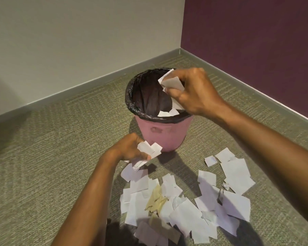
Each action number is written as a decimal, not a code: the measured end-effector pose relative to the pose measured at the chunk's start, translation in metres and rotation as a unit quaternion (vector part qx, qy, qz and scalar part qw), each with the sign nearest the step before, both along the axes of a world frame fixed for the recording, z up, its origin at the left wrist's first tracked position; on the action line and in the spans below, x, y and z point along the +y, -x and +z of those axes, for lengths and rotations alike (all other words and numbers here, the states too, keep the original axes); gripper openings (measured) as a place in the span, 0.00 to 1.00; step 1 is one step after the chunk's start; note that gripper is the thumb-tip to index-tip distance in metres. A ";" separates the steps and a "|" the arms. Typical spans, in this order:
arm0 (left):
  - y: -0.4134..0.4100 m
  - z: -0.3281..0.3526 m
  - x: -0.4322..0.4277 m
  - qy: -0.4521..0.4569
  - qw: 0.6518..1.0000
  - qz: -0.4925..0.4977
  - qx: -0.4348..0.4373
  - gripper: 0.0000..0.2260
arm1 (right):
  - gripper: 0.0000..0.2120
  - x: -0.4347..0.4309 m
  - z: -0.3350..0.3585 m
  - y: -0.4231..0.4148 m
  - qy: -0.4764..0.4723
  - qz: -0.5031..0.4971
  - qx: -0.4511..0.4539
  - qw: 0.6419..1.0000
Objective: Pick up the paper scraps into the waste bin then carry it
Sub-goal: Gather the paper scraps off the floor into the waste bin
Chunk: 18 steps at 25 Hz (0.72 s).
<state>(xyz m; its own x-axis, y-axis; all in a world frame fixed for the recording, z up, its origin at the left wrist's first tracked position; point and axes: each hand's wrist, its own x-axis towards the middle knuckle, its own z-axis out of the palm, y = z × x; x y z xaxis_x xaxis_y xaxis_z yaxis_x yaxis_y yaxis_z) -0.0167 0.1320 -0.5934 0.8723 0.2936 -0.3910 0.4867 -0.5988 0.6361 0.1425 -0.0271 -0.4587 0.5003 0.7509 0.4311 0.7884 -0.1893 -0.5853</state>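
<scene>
A pink waste bin [164, 133] lined with a black bag [130, 96] stands on the carpet near the room's corner. My right hand [197, 92] hovers over the bin's right rim, shut on white paper scraps [172, 82]. A couple of scraps [167, 113] lie inside the bin. My left hand [130, 148] is low in front of the bin, shut on a few white scraps [149, 148]. A pile of white and tan paper scraps [185, 206] covers the floor in front of the bin.
A grey wall [78, 41] with a baseboard runs behind on the left and a purple wall [256, 41] on the right, meeting in a corner behind the bin. Green-grey carpet [52, 157] stretches to the left.
</scene>
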 end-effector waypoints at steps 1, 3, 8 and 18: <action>0.002 0.008 -0.004 0.015 1.000 -0.009 0.011 0.09 | 0.07 0.010 -0.004 -0.009 -0.003 -0.019 -0.001 1.000; 0.006 0.028 -0.008 0.047 0.998 -0.028 0.022 0.07 | 0.09 0.028 -0.018 -0.026 0.029 -0.049 0.018 0.998; 0.012 0.113 -0.002 0.070 0.996 -0.046 -0.022 0.06 | 0.14 0.046 -0.039 -0.048 0.154 -0.011 0.074 0.985; -0.081 0.156 0.032 -0.100 0.971 0.034 -0.217 0.12 | 0.09 -0.001 -0.024 -0.015 0.013 0.008 0.143 0.990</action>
